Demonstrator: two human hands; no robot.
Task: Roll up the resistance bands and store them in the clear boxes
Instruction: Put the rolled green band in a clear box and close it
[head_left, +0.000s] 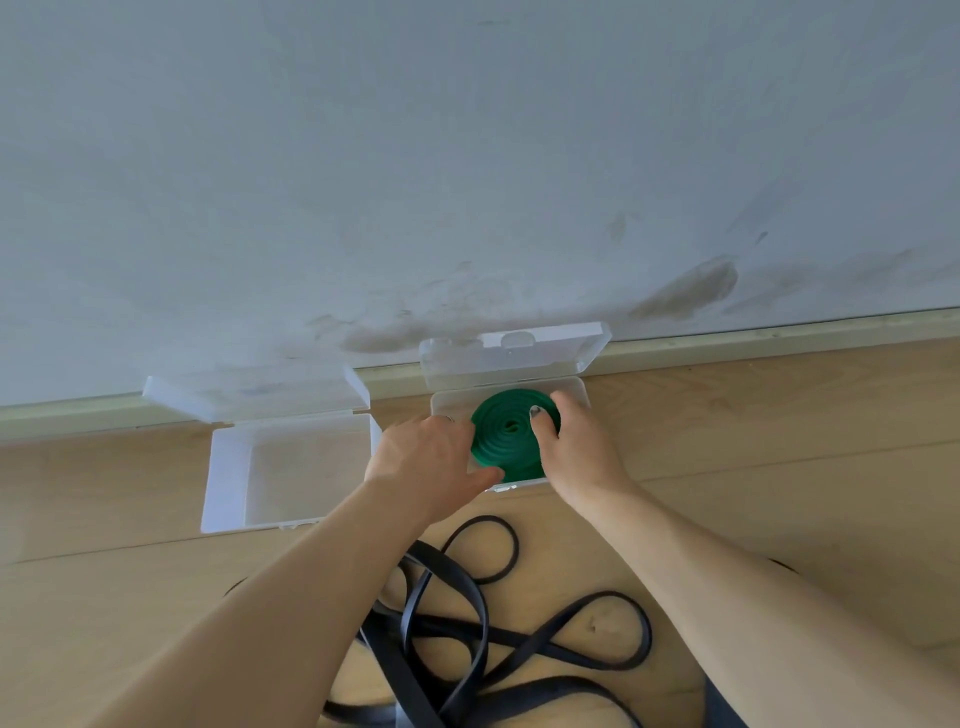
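In right box (576, 387), coiled green band (506, 431)

Left hand (423, 457): fingertips hidden behind green band roll (506, 434); contact not readable. Right hand (574, 441) covers roll's right side and part of the right clear box (576, 387); box's near-left corner hidden by left hand. Black band (483, 618): loops run under both forearms and off the bottom edge; full extent unknown.
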